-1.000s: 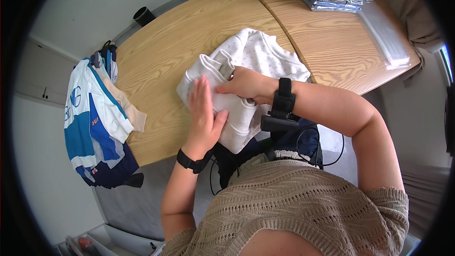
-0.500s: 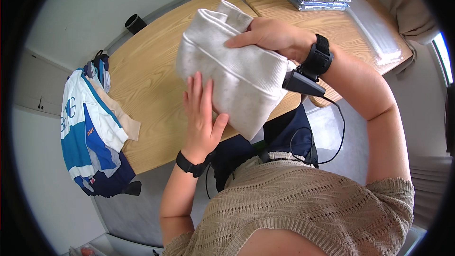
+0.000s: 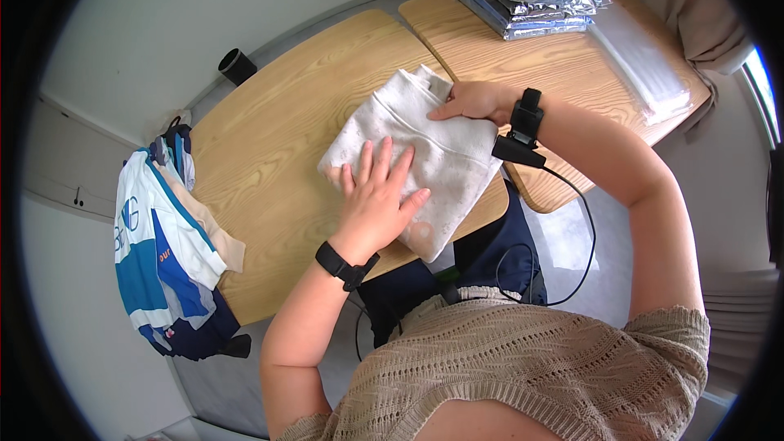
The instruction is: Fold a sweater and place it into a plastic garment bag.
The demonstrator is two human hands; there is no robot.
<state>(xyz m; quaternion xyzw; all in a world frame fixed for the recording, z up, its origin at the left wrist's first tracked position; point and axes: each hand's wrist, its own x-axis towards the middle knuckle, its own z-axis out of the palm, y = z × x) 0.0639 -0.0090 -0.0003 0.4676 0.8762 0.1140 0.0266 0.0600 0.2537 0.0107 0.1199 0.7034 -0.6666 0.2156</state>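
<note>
A folded off-white garment (image 3: 447, 165), which looks like a sweatshirt with a wide ribbed band, lies on the near part of the wooden table (image 3: 269, 188), one corner reaching past the near edge. Pale patches show on its surface. Flat on its left part rests my left hand (image 3: 380, 196), fingers spread and holding nothing. My right hand (image 3: 482, 104) grips the far right edge, thumb on top and the other fingers hidden. Each wrist wears a black strap. A black device (image 3: 519, 152) with a cable hangs beside my right wrist, next to the cloth.
Several silvery packed garments (image 3: 535, 0) are stacked on a second table (image 3: 563, 82) at the far right. Beside them lie clear plastic bags (image 3: 641, 65). Hanging clothes (image 3: 151, 237) crowd the left table end. A black bin (image 3: 237, 67) stands beyond the far edge.
The garment has come down from a raised, tilted position to lie flatter on the table. My right hand has lowered with it, and my left hand has slid further onto the cloth.
</note>
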